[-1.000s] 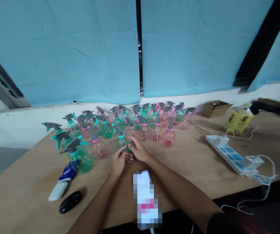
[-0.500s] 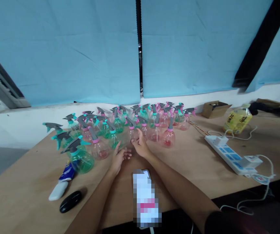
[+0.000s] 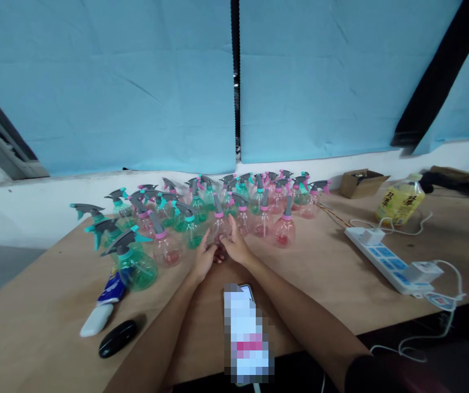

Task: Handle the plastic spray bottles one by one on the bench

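A clear pink spray bottle [image 3: 219,225] with a pink collar and grey head stands upright on the table between my two hands. My left hand [image 3: 205,259] is at its lower left side, fingers curled around the base. My right hand [image 3: 235,245] is against its right side, with the thumb across the front. The hands partly hide the lower part of the bottle. Just left stands a green spray bottle [image 3: 193,232]; on the right are more pink ones, the nearest end one [image 3: 284,232] holding a little red-looking content.
Rows of green and pink spray bottles stand behind and to the left. A phone [image 3: 246,322] lies in front of me. Left are a blue packet [image 3: 114,286], a white case [image 3: 97,320] and a black case [image 3: 118,338]. Right are a power strip [image 3: 385,265], yellow-labelled bottle [image 3: 400,203] and cardboard box [image 3: 363,184].
My left hand has moved up and right to the pink spray bottle. The bottle's head has turned and now looks narrow from here. My right hand has stayed by it.
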The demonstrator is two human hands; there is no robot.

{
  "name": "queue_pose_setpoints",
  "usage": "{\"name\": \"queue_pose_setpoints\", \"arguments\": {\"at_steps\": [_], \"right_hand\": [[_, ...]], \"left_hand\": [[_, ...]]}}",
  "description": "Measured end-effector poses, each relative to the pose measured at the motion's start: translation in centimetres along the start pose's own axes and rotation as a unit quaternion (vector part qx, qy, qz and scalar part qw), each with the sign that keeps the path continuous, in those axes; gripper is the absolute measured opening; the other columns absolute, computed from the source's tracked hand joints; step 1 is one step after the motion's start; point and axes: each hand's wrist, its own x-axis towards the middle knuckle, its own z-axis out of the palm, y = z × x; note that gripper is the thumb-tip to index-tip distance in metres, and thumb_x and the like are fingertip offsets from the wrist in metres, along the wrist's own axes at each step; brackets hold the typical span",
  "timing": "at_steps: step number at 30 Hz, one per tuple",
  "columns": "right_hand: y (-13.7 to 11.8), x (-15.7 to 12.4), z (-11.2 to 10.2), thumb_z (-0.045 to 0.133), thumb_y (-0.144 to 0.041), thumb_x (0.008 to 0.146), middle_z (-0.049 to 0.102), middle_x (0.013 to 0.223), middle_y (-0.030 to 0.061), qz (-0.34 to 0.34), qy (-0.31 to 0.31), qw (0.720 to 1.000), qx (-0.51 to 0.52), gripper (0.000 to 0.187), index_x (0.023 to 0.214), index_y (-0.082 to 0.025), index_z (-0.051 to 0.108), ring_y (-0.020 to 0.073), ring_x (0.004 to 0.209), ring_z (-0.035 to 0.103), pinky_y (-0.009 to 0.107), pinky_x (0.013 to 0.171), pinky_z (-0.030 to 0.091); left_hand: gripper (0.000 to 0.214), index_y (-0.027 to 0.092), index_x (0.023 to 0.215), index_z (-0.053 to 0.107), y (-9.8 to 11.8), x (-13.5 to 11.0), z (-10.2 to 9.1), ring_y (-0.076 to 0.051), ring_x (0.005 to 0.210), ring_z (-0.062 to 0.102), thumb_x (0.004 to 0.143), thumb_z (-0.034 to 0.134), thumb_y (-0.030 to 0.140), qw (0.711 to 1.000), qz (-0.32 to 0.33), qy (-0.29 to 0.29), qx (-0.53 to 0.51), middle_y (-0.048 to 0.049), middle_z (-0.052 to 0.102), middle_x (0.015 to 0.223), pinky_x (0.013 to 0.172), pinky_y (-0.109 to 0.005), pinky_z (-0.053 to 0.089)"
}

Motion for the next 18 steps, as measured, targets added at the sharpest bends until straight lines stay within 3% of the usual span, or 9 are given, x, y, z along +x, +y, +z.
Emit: {"name": "queue_pose_setpoints", "arguments": {"at_steps": [2,6,12,15,18], "right_hand": [[0.4,0.2,0.0,0.052,-0.024,0.085,0.038,0.15,0.0106,0.001,-0.006,1.0,-0.005,0.07,0.15,-0.024,0.024,0.0232,0.141,0.033,0.046,0.115,0.028],[0.3,0.3,-0.6,0.054,-0.034,0.087,0.049,0.138,0.0129,0.0,0.038,0.997,-0.063,0.065,0.146,-0.022,0.031,0.0255,0.13,0.044,0.048,0.11,0.032],[-2.5,-0.3,-2.1,0.059,-0.054,0.083,0.054,0.129,0.0137,-0.011,0.079,0.98,-0.18,0.072,0.144,-0.022,0.037,0.03,0.118,0.049,0.055,0.108,0.027],[-3.5,-0.3,-2.4,0.063,-0.053,0.08,0.057,0.124,0.0125,-0.024,0.105,0.977,-0.183,0.069,0.139,-0.021,0.044,0.03,0.117,0.048,0.05,0.106,0.03],[-3.7,-0.1,-2.7,0.062,-0.042,0.081,0.063,0.107,0.0088,-0.004,0.082,0.986,-0.146,0.048,0.124,-0.021,0.057,0.0259,0.107,0.052,0.042,0.099,0.038]], "left_hand": [[0.086,0.021,0.154,0.016,-0.1,0.0,0.1,-0.012,0.048,0.062,0.079,0.057,0.019,1.0,0.004,0.003,0.019,0.0025,0.067,0.069,0.046,-0.021,0.045],[0.08,0.018,0.151,0.02,-0.1,-0.3,0.2,-0.011,0.044,0.056,0.078,0.055,0.022,0.999,0.02,-0.002,0.049,0.0058,0.063,0.061,0.043,-0.02,0.042],[0.044,0.018,0.12,0.048,0.6,-1.2,0.0,-0.009,0.04,0.048,0.079,0.056,0.032,0.995,0.031,-0.033,0.092,0.009,0.053,0.056,0.04,-0.018,0.034],[0.029,0.019,0.103,0.054,1.1,-1.8,0.1,-0.008,0.041,0.046,0.079,0.057,0.035,0.992,0.037,-0.035,0.117,0.0087,0.051,0.056,0.041,-0.018,0.033],[0.023,0.019,0.094,0.057,1.5,-2.2,0.2,-0.007,0.042,0.045,0.079,0.058,0.036,0.992,0.04,-0.025,0.119,0.0076,0.05,0.056,0.043,-0.018,0.031]]}}
